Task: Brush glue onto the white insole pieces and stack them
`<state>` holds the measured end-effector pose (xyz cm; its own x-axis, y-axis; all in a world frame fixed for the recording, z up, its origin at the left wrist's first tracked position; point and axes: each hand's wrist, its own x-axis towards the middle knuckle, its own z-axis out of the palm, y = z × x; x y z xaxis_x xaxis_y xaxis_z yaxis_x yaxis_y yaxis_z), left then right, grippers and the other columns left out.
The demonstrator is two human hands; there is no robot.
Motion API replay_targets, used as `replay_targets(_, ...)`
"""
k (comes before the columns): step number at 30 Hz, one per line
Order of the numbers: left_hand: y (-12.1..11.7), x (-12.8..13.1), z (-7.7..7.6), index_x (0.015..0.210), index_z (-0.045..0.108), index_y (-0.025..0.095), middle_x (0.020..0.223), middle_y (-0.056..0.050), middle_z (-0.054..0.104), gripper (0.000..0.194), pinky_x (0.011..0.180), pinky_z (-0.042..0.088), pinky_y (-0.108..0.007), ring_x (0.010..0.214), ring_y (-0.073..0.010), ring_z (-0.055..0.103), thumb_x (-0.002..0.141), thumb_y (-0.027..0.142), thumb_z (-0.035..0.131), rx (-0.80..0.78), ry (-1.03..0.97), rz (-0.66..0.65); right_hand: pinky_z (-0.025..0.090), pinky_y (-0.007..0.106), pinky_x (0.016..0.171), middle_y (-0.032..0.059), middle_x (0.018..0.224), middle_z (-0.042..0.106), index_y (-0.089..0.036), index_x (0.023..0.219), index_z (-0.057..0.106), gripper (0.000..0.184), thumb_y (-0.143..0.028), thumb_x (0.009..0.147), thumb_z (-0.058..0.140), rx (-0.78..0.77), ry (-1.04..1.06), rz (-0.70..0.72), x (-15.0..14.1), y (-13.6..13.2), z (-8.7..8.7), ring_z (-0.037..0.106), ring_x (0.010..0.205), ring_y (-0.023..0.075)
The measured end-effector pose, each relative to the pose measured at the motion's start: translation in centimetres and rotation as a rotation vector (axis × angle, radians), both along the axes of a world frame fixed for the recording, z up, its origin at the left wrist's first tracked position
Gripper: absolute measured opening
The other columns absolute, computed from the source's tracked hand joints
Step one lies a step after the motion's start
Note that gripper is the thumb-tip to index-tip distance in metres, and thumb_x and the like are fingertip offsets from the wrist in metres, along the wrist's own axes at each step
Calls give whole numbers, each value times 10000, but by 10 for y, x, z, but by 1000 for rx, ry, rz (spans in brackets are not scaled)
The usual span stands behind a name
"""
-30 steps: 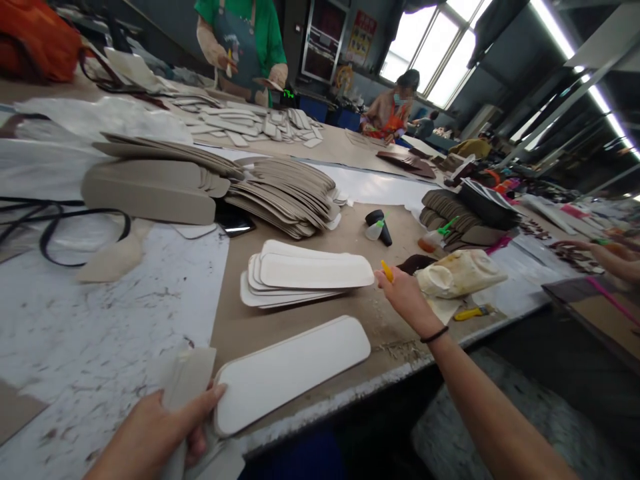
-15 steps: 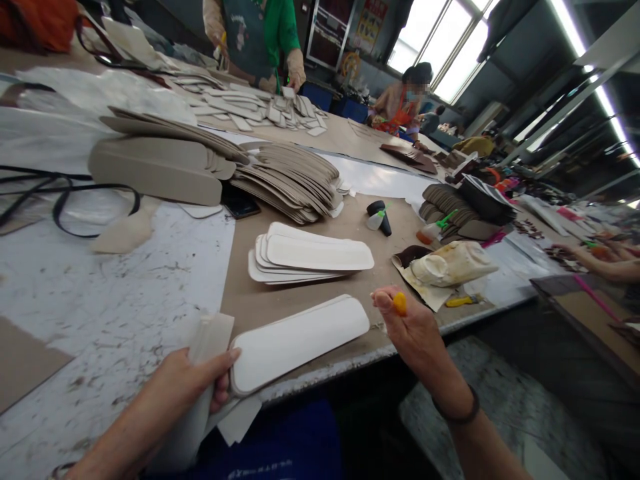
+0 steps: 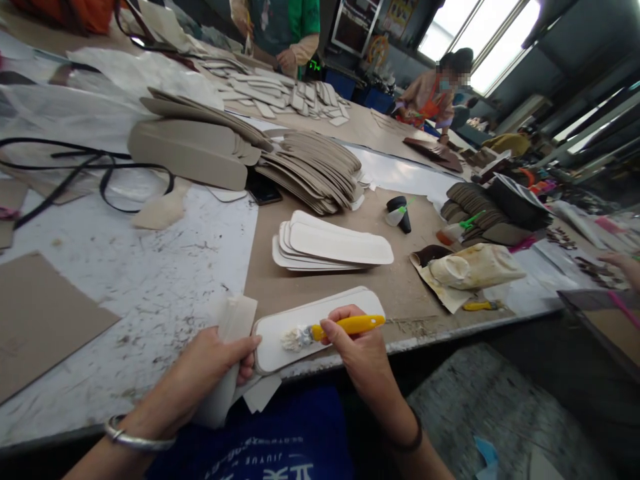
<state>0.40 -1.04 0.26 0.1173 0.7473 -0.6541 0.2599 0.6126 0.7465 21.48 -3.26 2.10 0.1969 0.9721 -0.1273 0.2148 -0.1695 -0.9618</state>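
Note:
My right hand (image 3: pixel 356 347) is closed round a yellow-handled brush (image 3: pixel 345 326). Its white bristles (image 3: pixel 294 338) rest on the near end of a long white flat piece (image 3: pixel 280 343) lying at the table's front edge. My left hand (image 3: pixel 210 367) is closed on a strip of pale paper (image 3: pixel 233 320), thumb pressed against the left end of the white piece. A silver bangle (image 3: pixel 135 435) sits on my left wrist, and a dark band (image 3: pixel 411 441) on my right.
A stack of white pieces (image 3: pixel 333 245) lies just beyond. Grey pieces (image 3: pixel 310 170) are piled further back. A crusted glue container (image 3: pixel 475 265), small bottles (image 3: pixel 399 213) and a second yellow tool (image 3: pixel 480 306) sit right. Black cord (image 3: pixel 85 170) loops left. Other people work at the far side.
My right hand came back from near the glue container and laid the brush's bristles on the white piece. My left hand stayed at its left end. The view tilted down.

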Motion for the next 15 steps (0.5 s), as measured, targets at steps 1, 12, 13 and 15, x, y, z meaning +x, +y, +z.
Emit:
replay_targets(1, 0, 0, 0, 411, 577, 209, 444, -56, 608, 406, 577, 413, -329, 480, -193, 524, 572, 576, 637, 1, 6, 1, 514, 289, 605, -7, 647, 603, -210, 740, 615, 303, -493, 779, 717, 32, -65, -22, 5, -1, 1, 620, 609, 178)
replay_targets(12, -3, 0, 1, 419, 561, 218, 426, -41, 586, 418, 549, 400, -330, 463, -191, 499, 624, 562, 681, -5, -33, 46, 503, 308, 614, 26, 660, 655, -206, 790, 644, 341, -544, 820, 672, 110, -375, -266, 50, -13, 28, 636, 628, 205)
replay_targets(13, -3, 0, 1, 416, 558, 221, 423, -41, 585, 418, 551, 401, -333, 463, -195, 501, 626, 562, 679, -3, -29, 42, 506, 302, 598, 23, 647, 652, -203, 797, 639, 377, -579, 824, 658, 97, -326, -267, 48, -14, 29, 637, 610, 201)
replay_targets(15, -3, 0, -2, 403, 550, 226, 419, -39, 586, 427, 563, 406, -335, 469, -200, 511, 656, 556, 649, 20, -17, 7, 520, 293, 587, 20, 651, 650, -199, 796, 627, 432, -630, 829, 629, 76, -195, -238, 40, -16, 27, 648, 598, 193)
